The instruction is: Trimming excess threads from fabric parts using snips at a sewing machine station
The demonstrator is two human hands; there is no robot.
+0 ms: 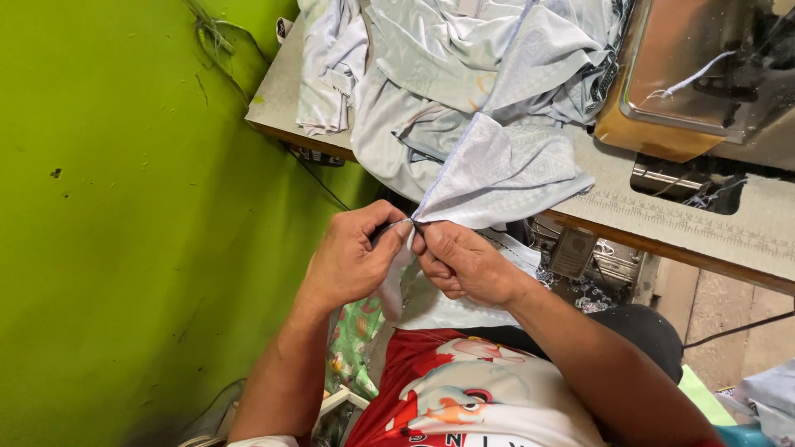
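A pale grey patterned fabric piece (497, 165) hangs off the front of the sewing table (696, 223) toward my lap. My left hand (352, 257) and my right hand (464, 261) meet at its lowest corner, each pinching the cloth between thumb and fingers. A thin dark object, maybe a small tool, shows in my left fingers, too small to tell. A strip of the same fabric trails down between my hands.
More pale grey fabric (447, 58) is heaped on the table's far left. A sewing machine base (704, 74) stands at the right, with a slot in the tabletop beside it. A bright green wall (124, 223) is close on my left. A cable runs down the wall.
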